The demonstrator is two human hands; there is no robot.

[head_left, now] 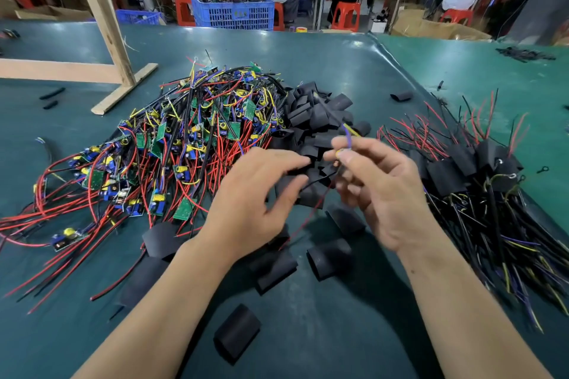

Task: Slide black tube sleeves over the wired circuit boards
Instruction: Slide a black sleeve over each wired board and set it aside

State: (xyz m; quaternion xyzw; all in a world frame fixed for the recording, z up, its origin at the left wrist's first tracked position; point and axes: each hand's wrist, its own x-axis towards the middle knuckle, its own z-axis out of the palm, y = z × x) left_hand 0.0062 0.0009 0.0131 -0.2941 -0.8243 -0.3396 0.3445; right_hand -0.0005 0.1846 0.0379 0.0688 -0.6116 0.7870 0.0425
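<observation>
Far left, the heap of bare circuit boards (pixel 172 144) sprawls on the green table (pixel 369 71), red and black leads fanned toward me; I read it as the feed stock, parked on the left for easy picking. Next, the pile of black tube sleeves (pixel 317 114) sits dead centre, strays such as one flat sleeve (pixel 237 332) near my arms; central so either hand gets one. My left hand (pixel 255 194) hovers at the pile's near edge, fingers loosely curled, narrow; whether it pinches a sleeve I cannot tell, blurred. My right hand (pixel 378 191) pinches a wired board's purple and yellow leads (pixel 348 135) at the fingertips, raised, probably to thread a sleeve. Far right, sleeved boards (pixel 480 169) lie stacked, wires trailing; the done pile, I think.
</observation>
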